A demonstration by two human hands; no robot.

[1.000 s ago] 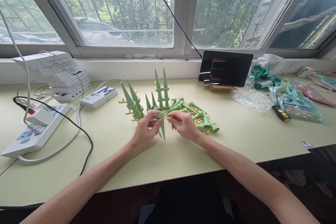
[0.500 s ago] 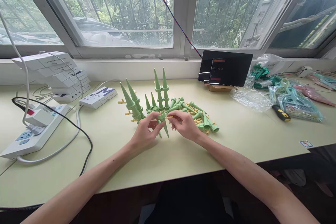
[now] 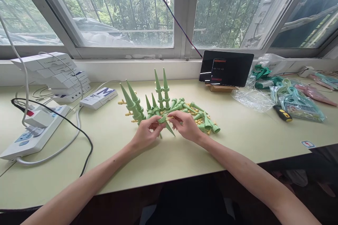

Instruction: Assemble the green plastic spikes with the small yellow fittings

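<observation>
My left hand point(image 3: 145, 130) pinches the collar of a green plastic plant watering spike point(image 3: 170, 129), its point slanting down to the right. Close against that collar, my right hand point(image 3: 186, 125) grips a small yellow plastic piece point(image 3: 170, 117), mostly covered by my fingers. Behind my hands stand stacked green spikes point(image 3: 165, 88), points up. More stacked spikes point(image 3: 129, 98) with yellow nozzles lean to the left of them. To the right lies a loose heap of green spikes point(image 3: 207, 123) mixed with yellow pieces.
On the left are a power strip point(image 3: 13, 147) with cables, a stack of white boxes point(image 3: 58, 74) and a single white box point(image 3: 99, 98). A tablet point(image 3: 237, 68) with a phone before it stands at the back. Bagged items point(image 3: 298, 102) and a yellow-black tool handle point(image 3: 282, 113) lie right.
The spike in my left hand has tilted, its tip swinging to the right and its collar turning towards the yellow piece. My hands stay in nearly the same place.
</observation>
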